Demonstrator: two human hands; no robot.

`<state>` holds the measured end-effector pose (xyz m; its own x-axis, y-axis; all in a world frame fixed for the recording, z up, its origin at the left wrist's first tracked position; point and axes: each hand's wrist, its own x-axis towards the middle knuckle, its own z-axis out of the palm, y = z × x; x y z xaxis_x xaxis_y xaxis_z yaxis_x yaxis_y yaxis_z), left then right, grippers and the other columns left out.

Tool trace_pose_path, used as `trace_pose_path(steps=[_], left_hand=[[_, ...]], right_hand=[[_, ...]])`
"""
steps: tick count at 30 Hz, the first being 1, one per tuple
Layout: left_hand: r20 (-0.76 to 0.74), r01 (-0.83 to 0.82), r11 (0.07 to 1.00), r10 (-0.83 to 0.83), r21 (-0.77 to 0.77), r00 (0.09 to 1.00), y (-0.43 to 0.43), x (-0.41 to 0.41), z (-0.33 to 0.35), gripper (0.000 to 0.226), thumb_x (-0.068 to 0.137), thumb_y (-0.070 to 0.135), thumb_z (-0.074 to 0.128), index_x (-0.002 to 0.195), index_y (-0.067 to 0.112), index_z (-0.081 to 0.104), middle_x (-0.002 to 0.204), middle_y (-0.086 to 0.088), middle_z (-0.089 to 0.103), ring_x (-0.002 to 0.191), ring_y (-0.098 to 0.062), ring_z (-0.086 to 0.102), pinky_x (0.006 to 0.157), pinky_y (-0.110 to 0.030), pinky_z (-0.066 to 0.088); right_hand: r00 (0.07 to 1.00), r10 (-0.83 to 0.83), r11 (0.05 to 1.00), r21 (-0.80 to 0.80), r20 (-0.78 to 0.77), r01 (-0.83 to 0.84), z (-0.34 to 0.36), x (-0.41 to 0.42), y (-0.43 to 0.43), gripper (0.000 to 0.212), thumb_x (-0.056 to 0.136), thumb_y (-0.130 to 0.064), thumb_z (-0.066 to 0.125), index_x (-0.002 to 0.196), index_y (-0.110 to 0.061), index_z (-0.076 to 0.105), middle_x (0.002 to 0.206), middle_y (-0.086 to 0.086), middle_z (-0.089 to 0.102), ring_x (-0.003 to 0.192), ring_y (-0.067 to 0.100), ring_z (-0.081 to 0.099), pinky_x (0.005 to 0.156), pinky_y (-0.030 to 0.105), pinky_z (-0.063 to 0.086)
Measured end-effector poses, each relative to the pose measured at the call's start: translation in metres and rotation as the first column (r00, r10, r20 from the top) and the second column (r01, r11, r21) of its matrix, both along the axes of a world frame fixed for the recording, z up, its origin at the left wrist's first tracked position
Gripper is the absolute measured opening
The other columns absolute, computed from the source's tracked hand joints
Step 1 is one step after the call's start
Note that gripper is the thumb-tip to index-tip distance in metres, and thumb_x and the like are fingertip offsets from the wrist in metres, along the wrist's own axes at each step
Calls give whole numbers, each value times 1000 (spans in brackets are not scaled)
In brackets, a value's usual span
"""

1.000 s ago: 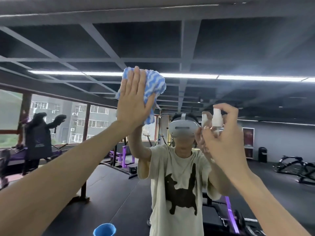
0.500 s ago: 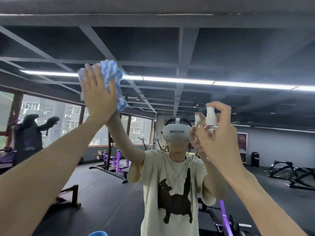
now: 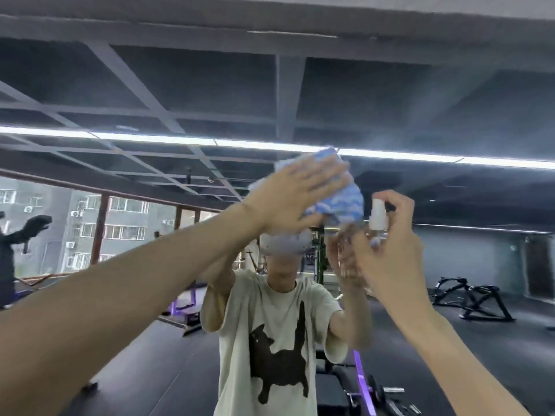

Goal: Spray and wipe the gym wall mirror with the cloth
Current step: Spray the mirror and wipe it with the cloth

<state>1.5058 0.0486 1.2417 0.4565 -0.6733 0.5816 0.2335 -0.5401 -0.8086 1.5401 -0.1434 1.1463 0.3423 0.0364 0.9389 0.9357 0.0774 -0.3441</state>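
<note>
Overhead, our left hand [image 3: 295, 199] lies flat, fingers spread, pressing the crumpled blue-and-white cloth [image 3: 338, 202] against the wall mirror [image 3: 450, 100] just above centre. At three o'clock from it, our right hand [image 3: 387, 256] curls round a small spray bottle [image 3: 377, 217], white nozzle up. The glass reflects a cat T-shirt [image 3: 270, 340] at six o'clock and a black gym machine [image 3: 471, 298] at four. The bottle's fill is too blurred to tell.

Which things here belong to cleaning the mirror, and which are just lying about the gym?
In use:
blue-and-white cloth, pressed by the left hand
spray bottle, held in the right hand
wall mirror

Lying about (reflected):
black exercise frame
purple-framed equipment
</note>
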Motion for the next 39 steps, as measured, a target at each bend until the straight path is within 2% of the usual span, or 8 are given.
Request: trace_pose_path(steps=[6, 11, 14, 19, 22, 26, 32, 39], left_hand=[[455, 220, 691, 174, -688, 873, -62, 43, 66, 63, 101, 44, 21, 155, 11, 9, 162, -11, 3, 150, -25, 0, 119, -38, -6], [105, 14, 990, 1, -143, 994, -132, 91, 14, 64, 96, 44, 28, 150, 9, 31, 156, -13, 28, 145, -31, 24, 117, -41, 5], [-137, -13, 997, 23, 76, 990, -131, 88, -10, 61, 98, 43, 29, 150, 11, 28, 155, -13, 30, 145, -29, 24, 120, -40, 7], [427, 230, 827, 13, -512, 904, -93, 54, 70, 55, 102, 38, 34, 148, 10, 30, 149, -17, 36, 142, -27, 27, 120, -29, 7], [414, 156, 723, 192, -673, 890, -103, 61, 55, 66, 102, 47, 16, 154, 7, 10, 161, -16, 7, 149, -30, 2, 120, -40, -3], [118, 22, 961, 11, -275, 993, -136, 95, -77, 64, 100, 47, 18, 153, 11, 19, 160, -11, 17, 149, -28, 10, 121, -44, 5], [-363, 16, 983, 52, 182, 930, -121, 80, -215, 61, 98, 41, 27, 152, 14, 23, 158, -4, 21, 149, -21, 8, 122, -42, 2], [283, 64, 807, 131, -587, 950, -126, 77, -189, 64, 99, 37, 35, 153, 8, 17, 158, -17, 20, 147, -31, 16, 121, -47, 11]], right_hand=[[997, 23, 1000, 7, -67, -22, -3, 40, -61, 47, 91, -1, 57, 115, -36, 37, 79, -8, 57, 53, 5, 58, 44, 16, 44], [997, 12, 998, 68, -82, -6, 0, 67, -101, 42, 91, 1, 55, 113, -30, 37, 75, -12, 56, 49, 0, 56, 41, 11, 38], [997, -25, 999, 23, -77, 27, -5, 78, -118, 43, 91, -5, 60, 115, -29, 36, 79, -12, 57, 56, -2, 59, 46, 9, 41], [990, 25, 999, -32, -137, -30, -5, 86, -151, 47, 91, 0, 55, 119, -32, 35, 74, 3, 61, 46, 8, 61, 40, 19, 46], [986, 62, 998, -15, -154, -65, -11, 88, -166, 47, 90, 3, 56, 120, -28, 36, 72, -3, 56, 43, 3, 57, 39, 15, 43], [959, 170, 985, 18, -228, -170, -45, 86, -168, 49, 87, 3, 58, 106, -38, 40, 79, -9, 64, 43, 2, 55, 42, 15, 44], [959, 49, 990, -116, -279, -84, -123, 85, -160, 72, 81, 1, 62, 102, -61, 34, 77, -12, 65, 62, 5, 59, 53, 11, 43], [948, -28, 958, -280, -318, -66, -197, 91, -168, 86, 85, 4, 55, 100, -75, 26, 93, -9, 63, 63, 8, 56, 60, 18, 43]])
